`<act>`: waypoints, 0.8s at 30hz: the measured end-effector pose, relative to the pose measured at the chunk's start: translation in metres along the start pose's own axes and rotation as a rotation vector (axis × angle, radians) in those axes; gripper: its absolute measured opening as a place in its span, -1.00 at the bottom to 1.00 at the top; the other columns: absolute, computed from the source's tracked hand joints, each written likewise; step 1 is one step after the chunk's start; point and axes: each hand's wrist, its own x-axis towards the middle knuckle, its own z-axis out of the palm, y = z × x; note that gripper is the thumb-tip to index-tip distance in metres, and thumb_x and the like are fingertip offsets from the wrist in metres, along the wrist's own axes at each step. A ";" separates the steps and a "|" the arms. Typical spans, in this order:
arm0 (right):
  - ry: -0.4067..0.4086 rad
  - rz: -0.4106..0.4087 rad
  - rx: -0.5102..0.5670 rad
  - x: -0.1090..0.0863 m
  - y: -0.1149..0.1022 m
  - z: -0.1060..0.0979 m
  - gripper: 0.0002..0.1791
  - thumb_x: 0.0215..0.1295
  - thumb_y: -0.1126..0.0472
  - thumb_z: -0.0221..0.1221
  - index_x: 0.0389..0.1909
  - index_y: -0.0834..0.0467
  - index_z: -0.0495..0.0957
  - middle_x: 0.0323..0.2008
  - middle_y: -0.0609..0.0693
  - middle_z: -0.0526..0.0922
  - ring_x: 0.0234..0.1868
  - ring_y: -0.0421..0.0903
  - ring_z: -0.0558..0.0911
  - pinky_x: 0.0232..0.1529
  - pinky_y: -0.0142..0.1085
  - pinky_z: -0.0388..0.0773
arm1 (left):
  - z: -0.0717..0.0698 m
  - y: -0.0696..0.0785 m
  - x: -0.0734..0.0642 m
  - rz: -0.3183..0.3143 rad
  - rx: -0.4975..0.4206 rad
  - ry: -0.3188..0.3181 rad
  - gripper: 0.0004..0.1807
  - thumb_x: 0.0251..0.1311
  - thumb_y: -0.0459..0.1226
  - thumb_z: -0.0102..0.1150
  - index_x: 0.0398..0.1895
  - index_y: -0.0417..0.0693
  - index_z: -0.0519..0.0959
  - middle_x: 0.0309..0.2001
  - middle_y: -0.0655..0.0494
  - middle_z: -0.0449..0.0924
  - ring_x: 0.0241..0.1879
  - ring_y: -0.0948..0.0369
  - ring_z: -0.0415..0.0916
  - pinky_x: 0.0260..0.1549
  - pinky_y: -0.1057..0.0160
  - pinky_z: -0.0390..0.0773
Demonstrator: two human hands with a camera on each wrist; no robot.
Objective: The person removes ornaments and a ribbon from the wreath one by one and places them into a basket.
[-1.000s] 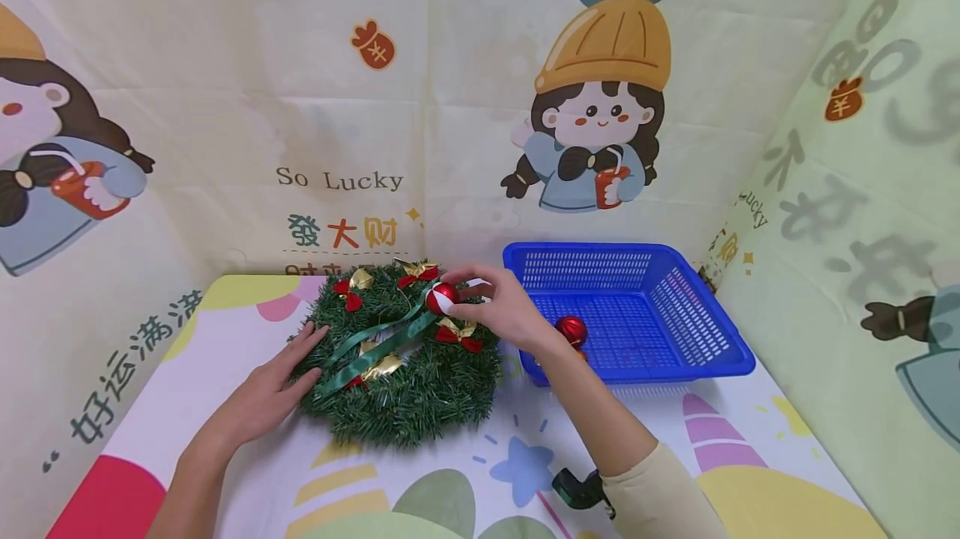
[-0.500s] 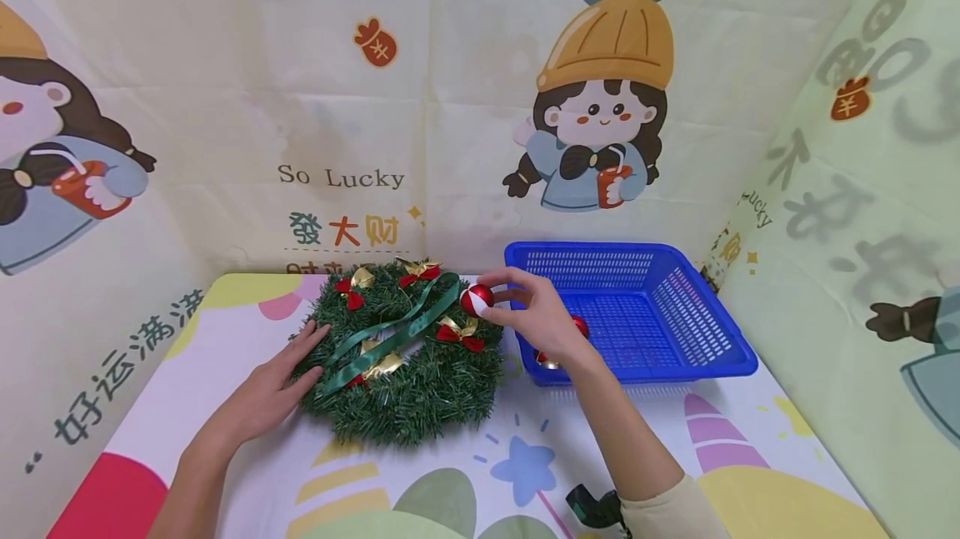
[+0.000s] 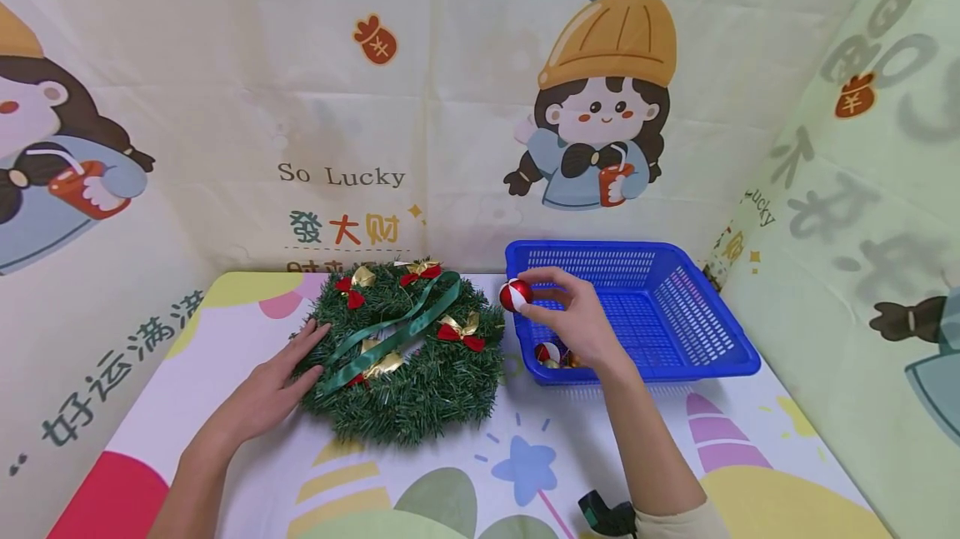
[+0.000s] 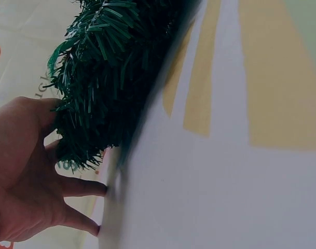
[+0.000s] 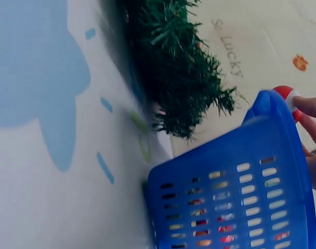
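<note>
A green wreath (image 3: 420,406) lies on the table, trimmed with red and gold bows (image 3: 460,332) and a loop of green ribbon (image 3: 397,339). My left hand (image 3: 273,389) rests at the wreath's left side, fingers spread over its edge; in the left wrist view the thumb side touches the needles (image 4: 103,93). Between thumb and fingers, my right hand (image 3: 573,318) pinches a red and white Christmas ball (image 3: 516,295). This ball is at the left rim of the blue basket (image 3: 637,374), also partly seen behind that rim in the right wrist view.
Inside the basket's near left corner lie several ornaments, among them a red and white ball (image 3: 547,351). A patterned cloth covers the table (image 3: 442,481). Printed fabric walls (image 3: 465,106) stand behind and at both sides. Something black (image 3: 606,514) is at the right forearm.
My right hand has carried the pinched Christmas ball rightward, from over the wreath to the basket's left rim. The left hand stays on the wreath.
</note>
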 end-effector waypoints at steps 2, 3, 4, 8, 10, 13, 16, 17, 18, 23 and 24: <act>0.025 0.007 -0.015 -0.001 0.003 -0.005 -0.54 0.30 0.20 0.43 0.21 -0.06 0.64 0.25 -0.02 0.62 0.23 0.08 0.65 0.10 -0.03 0.72 | 0.000 -0.001 0.000 0.000 0.000 0.000 -0.32 0.61 -0.08 0.00 0.69 0.10 0.10 0.68 -0.24 -0.10 0.54 -0.47 0.01 0.33 -0.54 0.17; 0.035 0.008 -0.021 -0.001 0.005 -0.007 -0.55 0.31 0.20 0.43 0.21 -0.05 0.64 0.24 -0.02 0.62 0.24 0.08 0.65 0.12 -0.02 0.71 | 0.000 -0.001 0.000 0.001 0.000 0.001 -0.32 0.61 -0.08 0.00 0.69 0.10 0.10 0.68 -0.24 -0.10 0.54 -0.46 0.01 0.34 -0.53 0.17; 0.046 0.012 -0.030 -0.001 0.007 -0.009 -0.54 0.31 0.19 0.43 0.22 -0.04 0.64 0.24 -0.03 0.62 0.24 0.08 0.65 0.13 -0.01 0.70 | 0.001 -0.001 0.000 0.002 0.001 0.002 -0.32 0.61 -0.08 0.00 0.69 0.10 0.10 0.68 -0.24 -0.09 0.54 -0.47 0.01 0.33 -0.53 0.17; 0.077 0.027 -0.061 -0.002 0.014 -0.016 -0.55 0.32 0.15 0.43 0.22 -0.05 0.64 0.27 -0.01 0.60 0.27 0.10 0.62 0.17 0.06 0.68 | 0.001 -0.002 0.001 0.004 0.003 0.002 -0.32 0.61 -0.08 0.00 0.69 0.11 0.09 0.68 -0.24 -0.09 0.53 -0.47 0.02 0.33 -0.54 0.18; 0.084 0.035 -0.085 -0.003 0.018 -0.017 -0.54 0.33 0.12 0.42 0.24 -0.05 0.63 0.29 0.02 0.59 0.29 0.13 0.61 0.18 0.09 0.67 | 0.001 -0.002 0.001 0.003 0.004 0.003 -0.32 0.61 -0.08 0.00 0.69 0.11 0.09 0.68 -0.24 -0.09 0.53 -0.47 0.02 0.33 -0.54 0.18; 0.096 0.040 -0.142 -0.004 0.024 -0.018 -0.55 0.34 0.13 0.41 0.24 -0.04 0.63 0.30 0.05 0.60 0.28 0.16 0.62 0.16 0.11 0.68 | 0.001 -0.002 0.001 0.003 0.002 0.003 -0.32 0.61 -0.08 0.01 0.69 0.12 0.09 0.68 -0.23 -0.09 0.53 -0.47 0.01 0.33 -0.54 0.17; 0.116 0.043 -0.222 -0.003 0.028 -0.016 -0.56 0.34 0.16 0.41 0.23 -0.03 0.63 0.28 0.08 0.60 0.23 0.19 0.65 0.12 0.10 0.70 | 0.001 -0.002 0.000 0.002 0.001 0.004 -0.32 0.61 -0.08 0.01 0.69 0.12 0.09 0.68 -0.23 -0.09 0.54 -0.47 0.01 0.33 -0.54 0.17; 0.125 0.043 -0.249 -0.003 0.029 -0.016 -0.56 0.34 0.18 0.41 0.22 -0.02 0.63 0.27 0.09 0.60 0.22 0.20 0.66 0.10 0.10 0.71 | 0.001 -0.002 0.000 0.002 0.000 0.003 -0.32 0.61 -0.08 0.01 0.69 0.12 0.09 0.68 -0.23 -0.09 0.54 -0.47 0.01 0.33 -0.54 0.17; 0.133 0.038 -0.277 -0.003 0.030 -0.015 -0.57 0.33 0.20 0.41 0.21 -0.01 0.63 0.26 0.10 0.61 0.20 0.21 0.67 0.09 0.09 0.72 | 0.001 -0.002 0.000 0.002 -0.001 0.003 -0.32 0.61 -0.08 0.01 0.69 0.12 0.09 0.68 -0.23 -0.09 0.53 -0.47 0.01 0.33 -0.54 0.17; 0.137 0.038 -0.371 -0.003 0.032 -0.012 -0.58 0.32 0.30 0.40 0.19 0.06 0.65 0.18 0.15 0.61 0.16 0.19 0.68 0.07 0.05 0.73 | 0.001 -0.001 0.000 0.002 -0.002 0.001 -0.31 0.60 -0.08 0.01 0.69 0.11 0.10 0.68 -0.23 -0.09 0.53 -0.48 0.01 0.33 -0.54 0.17; 0.132 0.039 -0.383 -0.003 0.033 -0.011 -0.57 0.31 0.32 0.40 0.19 0.07 0.65 0.17 0.15 0.61 0.16 0.18 0.68 0.08 0.04 0.73 | 0.000 -0.001 0.000 0.002 -0.001 0.001 -0.32 0.60 -0.08 0.01 0.69 0.11 0.10 0.68 -0.23 -0.10 0.53 -0.48 0.01 0.33 -0.54 0.17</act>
